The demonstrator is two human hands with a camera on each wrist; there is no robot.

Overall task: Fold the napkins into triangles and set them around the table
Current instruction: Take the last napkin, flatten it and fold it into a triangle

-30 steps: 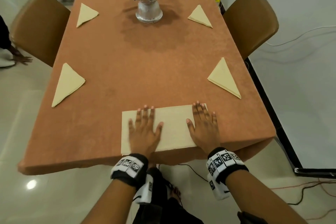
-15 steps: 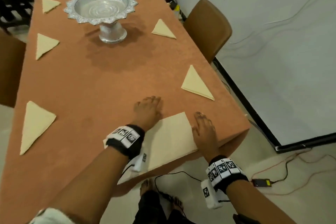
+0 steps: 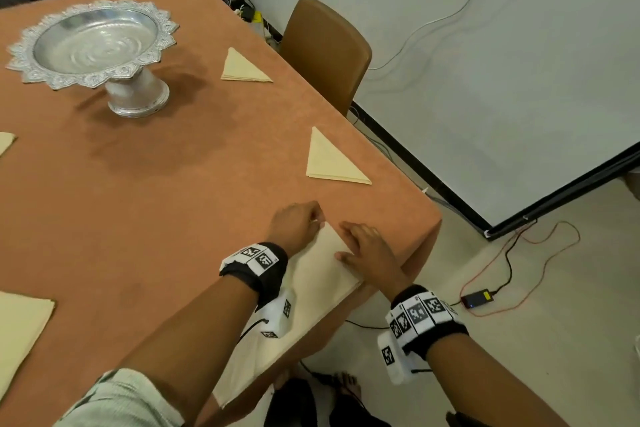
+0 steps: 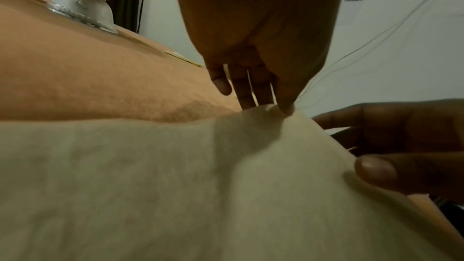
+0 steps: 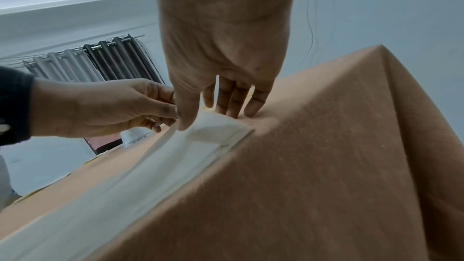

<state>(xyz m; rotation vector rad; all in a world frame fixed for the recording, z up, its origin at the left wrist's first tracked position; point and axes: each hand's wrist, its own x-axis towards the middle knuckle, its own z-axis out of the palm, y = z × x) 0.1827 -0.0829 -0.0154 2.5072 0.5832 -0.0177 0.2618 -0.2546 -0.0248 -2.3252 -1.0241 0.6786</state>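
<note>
We see a pale cream napkin (image 3: 311,291) folded into a long strip, lying flat along the table's near edge at the lower middle of the head view, one end hanging past the edge. Its far corner is lifted a little. Two cream triangles lie flat further up: one (image 3: 330,163) at centre right near the table's right edge, another (image 3: 242,68) above it. A third (image 3: 20,333) shows at lower left, and a corner of a fourth (image 3: 5,142) at the left border.

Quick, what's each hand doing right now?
Left hand: pinching the far corner of the flat napkin with its fingertips.
Right hand: open, fingers straight, pressing on the napkin's right end.
</note>
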